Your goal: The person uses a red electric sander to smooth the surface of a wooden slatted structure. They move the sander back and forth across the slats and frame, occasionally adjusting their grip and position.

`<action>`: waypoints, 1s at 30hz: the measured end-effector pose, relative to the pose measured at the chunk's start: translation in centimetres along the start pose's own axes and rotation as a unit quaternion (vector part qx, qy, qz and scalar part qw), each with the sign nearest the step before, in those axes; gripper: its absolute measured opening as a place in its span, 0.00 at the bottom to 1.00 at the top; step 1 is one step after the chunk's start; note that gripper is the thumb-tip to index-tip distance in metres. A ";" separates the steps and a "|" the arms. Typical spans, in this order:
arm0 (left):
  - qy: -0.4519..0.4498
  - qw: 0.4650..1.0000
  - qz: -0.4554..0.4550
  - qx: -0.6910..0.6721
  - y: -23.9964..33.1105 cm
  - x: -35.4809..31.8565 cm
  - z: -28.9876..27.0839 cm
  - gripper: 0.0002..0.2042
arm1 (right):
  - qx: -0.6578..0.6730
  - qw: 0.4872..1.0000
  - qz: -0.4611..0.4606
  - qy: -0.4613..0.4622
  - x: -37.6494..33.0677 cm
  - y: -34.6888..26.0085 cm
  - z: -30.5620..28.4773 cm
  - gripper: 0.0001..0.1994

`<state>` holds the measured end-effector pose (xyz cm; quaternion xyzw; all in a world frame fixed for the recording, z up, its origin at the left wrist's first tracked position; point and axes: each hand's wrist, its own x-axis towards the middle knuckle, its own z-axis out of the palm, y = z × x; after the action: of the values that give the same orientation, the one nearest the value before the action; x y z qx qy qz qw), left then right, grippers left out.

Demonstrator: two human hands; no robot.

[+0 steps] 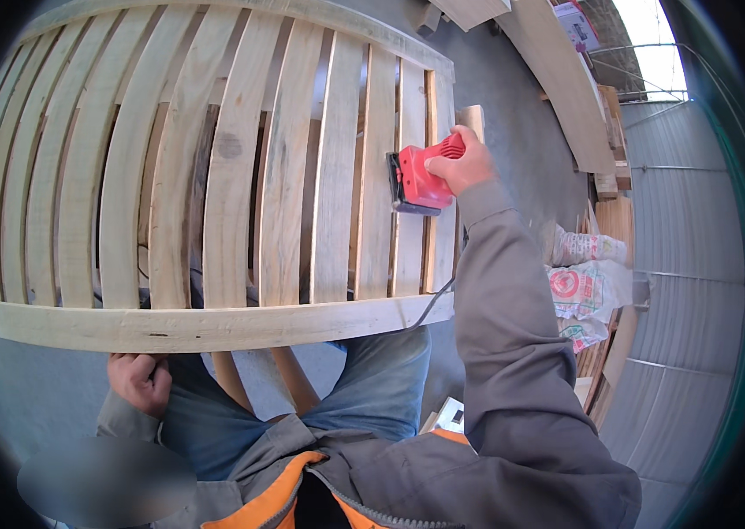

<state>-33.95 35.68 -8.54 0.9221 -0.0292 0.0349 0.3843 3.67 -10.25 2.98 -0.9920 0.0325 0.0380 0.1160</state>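
Resting on the pale slatted wooden frame (205,327), the red-and-black power sander (423,179), probably rigid and weighty, is best held by its body, as in the right hand (466,164); the curled left hand's (141,381) hold is unclear.

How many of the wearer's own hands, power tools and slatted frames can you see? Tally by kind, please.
Hands: 2 (left hand, right hand)
Power tools: 1 (red electric palm sander)
Slatted frames: 1 (slatted wooden frame)
Total: 4
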 end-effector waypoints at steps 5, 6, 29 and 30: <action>0.011 1.000 -0.006 -0.008 0.2 0.4 0.2 0.12 | 0.020 1.000 -0.018 0.015 2.4 -0.8 -0.2 0.42; 0.012 1.000 0.000 -0.003 0.1 0.5 0.2 0.12 | 0.023 1.000 -0.016 0.013 3.1 -0.8 -0.2 0.42; -0.051 0.998 0.008 -0.022 -0.7 2.1 -0.4 0.21 | 0.033 0.997 -0.053 0.037 17.4 -3.3 0.2 0.32; -0.050 0.998 0.008 -0.023 -0.7 2.2 -0.4 0.21 | 0.035 0.997 -0.052 0.044 18.0 -3.6 0.1 0.31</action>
<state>-31.72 36.41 -8.62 0.9133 -0.0567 -0.0087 0.4031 21.80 -7.77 2.18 -0.9884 -0.0131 -0.0128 0.1506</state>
